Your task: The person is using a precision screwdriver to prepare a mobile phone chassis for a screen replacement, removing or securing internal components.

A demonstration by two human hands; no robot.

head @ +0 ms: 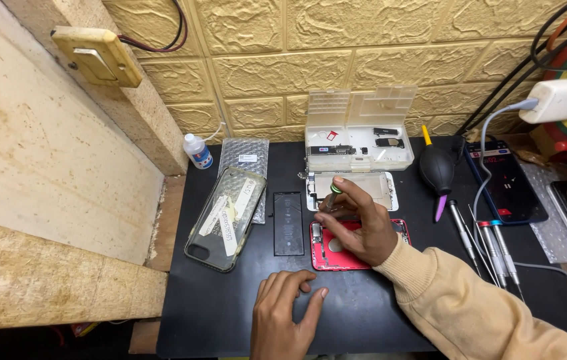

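Your right hand (357, 230) grips a screwdriver (332, 195) upright over the red phone (337, 250). Your left hand (287, 310) rests open and flat on the table (217, 307), just beside the phone.

A flat black mat (230, 313) holds a red phone shell (333, 257) under the right hand's (357, 230) grip, a black battery (288, 223) beside it.

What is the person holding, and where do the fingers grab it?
The right hand pinches a small screwdriver by its upper handle, near the green cap, over the red phone. The left hand holds nothing; it rests on the mat.
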